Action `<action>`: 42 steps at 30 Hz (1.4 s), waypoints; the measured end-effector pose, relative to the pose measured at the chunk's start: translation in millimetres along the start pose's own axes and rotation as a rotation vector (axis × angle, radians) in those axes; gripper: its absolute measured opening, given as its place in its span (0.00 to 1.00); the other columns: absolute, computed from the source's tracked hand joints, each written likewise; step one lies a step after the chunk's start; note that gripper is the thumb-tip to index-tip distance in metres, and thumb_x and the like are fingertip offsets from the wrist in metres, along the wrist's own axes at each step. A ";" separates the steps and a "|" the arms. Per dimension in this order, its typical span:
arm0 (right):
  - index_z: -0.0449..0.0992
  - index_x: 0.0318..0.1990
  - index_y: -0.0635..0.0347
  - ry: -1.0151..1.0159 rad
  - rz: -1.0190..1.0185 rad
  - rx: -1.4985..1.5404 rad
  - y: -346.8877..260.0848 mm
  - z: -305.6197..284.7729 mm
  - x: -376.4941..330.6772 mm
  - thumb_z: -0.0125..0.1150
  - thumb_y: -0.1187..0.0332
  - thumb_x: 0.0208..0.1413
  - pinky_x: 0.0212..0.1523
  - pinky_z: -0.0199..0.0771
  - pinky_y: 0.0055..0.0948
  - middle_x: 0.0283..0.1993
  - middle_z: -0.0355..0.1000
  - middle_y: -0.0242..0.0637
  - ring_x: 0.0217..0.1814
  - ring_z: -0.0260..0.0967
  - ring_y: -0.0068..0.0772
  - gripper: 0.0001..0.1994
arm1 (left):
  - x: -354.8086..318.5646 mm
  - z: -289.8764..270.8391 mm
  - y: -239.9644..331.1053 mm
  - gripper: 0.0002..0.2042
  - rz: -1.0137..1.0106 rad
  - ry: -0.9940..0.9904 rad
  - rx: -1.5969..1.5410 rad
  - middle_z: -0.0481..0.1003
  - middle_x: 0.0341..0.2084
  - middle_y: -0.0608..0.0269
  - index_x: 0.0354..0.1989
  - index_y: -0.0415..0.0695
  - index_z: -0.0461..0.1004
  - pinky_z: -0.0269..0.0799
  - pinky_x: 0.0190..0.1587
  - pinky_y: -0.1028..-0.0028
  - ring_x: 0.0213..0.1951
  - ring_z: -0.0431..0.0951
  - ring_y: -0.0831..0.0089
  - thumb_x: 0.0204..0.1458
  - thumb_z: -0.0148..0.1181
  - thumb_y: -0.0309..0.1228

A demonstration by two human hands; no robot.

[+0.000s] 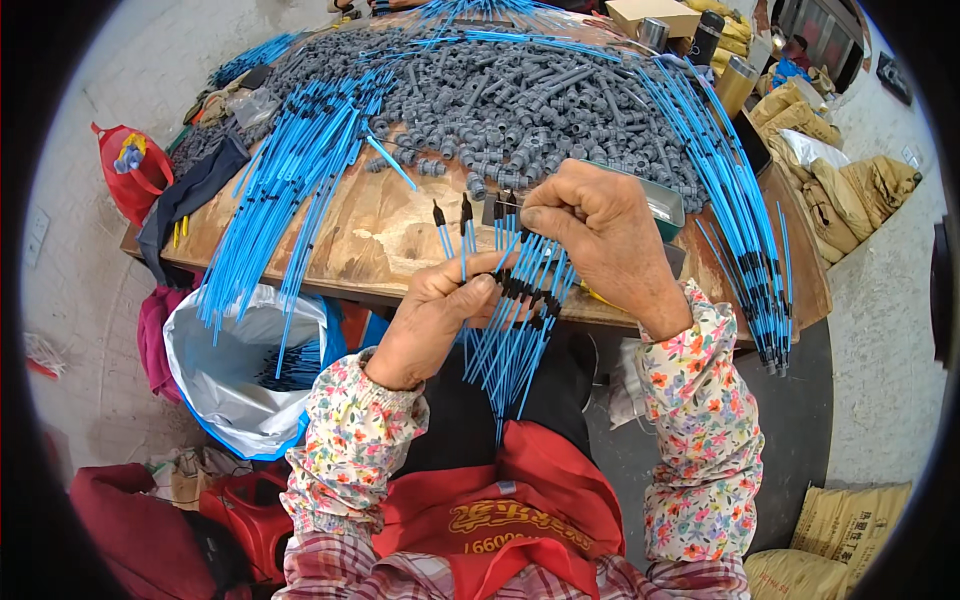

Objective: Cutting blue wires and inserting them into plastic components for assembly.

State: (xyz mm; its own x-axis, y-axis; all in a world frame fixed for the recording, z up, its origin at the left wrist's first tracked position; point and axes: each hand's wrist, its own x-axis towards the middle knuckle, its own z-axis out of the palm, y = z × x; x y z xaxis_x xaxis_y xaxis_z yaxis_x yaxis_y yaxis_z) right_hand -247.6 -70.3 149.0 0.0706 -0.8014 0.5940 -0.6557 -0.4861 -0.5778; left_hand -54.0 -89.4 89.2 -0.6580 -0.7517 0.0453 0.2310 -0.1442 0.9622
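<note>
Bright, fairly even whitish light over wooden table point(395, 240); source out of view. Soft sheen on bare wood near table's front edge, strong glare on white bag lining point(205, 340) below table's left side. Deep shadow under table; black trousers point(565, 400) there lose detail. Right hand point(605, 235) and left hand point(445, 305), at table's near edge, fairly sharp. Background beyond table's far right softer. Fisheye bows table's edges; black vignette surrounds scene.

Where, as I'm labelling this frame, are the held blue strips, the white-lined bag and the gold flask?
Held blue strips point(506, 345), head view: lower blue lengths.
White-lined bag point(225, 392), head view: inner wall.
Gold flask point(737, 86), head view: side wall.
</note>
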 end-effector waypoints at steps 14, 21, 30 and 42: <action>0.77 0.28 0.66 -0.058 -0.076 0.062 -6.5 -1.1 2.9 0.61 0.74 0.46 0.24 0.61 0.25 0.22 0.67 0.34 0.22 0.63 0.23 0.04 | -1.2 9.7 -10.4 0.21 0.119 -0.084 -0.014 0.75 0.35 0.61 0.60 0.39 0.60 0.72 0.40 0.75 0.38 0.77 0.70 0.59 0.51 0.32; 0.76 0.28 0.66 -0.064 -0.055 0.057 5.1 -3.3 6.6 0.61 0.74 0.46 0.24 0.61 0.26 0.21 0.67 0.35 0.22 0.64 0.24 0.04 | -0.6 17.5 -14.7 0.21 0.183 -0.042 0.027 0.75 0.37 0.59 0.58 0.37 0.60 0.73 0.44 0.71 0.40 0.78 0.68 0.58 0.52 0.31; 0.76 0.28 0.67 -0.066 -0.053 0.093 7.7 -5.7 1.7 0.62 0.74 0.46 0.24 0.60 0.24 0.21 0.67 0.33 0.23 0.63 0.21 0.04 | -20.0 12.8 -29.9 0.15 0.209 0.281 -0.075 0.77 0.34 0.55 0.52 0.34 0.67 0.75 0.43 0.71 0.36 0.79 0.68 0.59 0.50 0.30; 0.76 0.27 0.67 -0.063 0.028 0.071 2.4 -12.7 -0.2 0.60 0.72 0.45 0.28 0.66 0.30 0.23 0.69 0.40 0.25 0.68 0.34 0.06 | -30.1 -48.2 40.4 0.14 -0.044 0.111 0.108 0.78 0.25 0.52 0.47 0.36 0.69 0.77 0.31 0.72 0.26 0.80 0.66 0.61 0.45 0.34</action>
State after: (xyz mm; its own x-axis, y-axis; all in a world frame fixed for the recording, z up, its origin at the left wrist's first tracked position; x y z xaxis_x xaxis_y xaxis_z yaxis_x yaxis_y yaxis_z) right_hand -258.8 -66.9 154.7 0.1016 -0.8343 0.5418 -0.6033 -0.4847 -0.6333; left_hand 9.7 -103.6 113.7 -0.5815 -0.8132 -0.0218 0.1216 -0.1133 0.9861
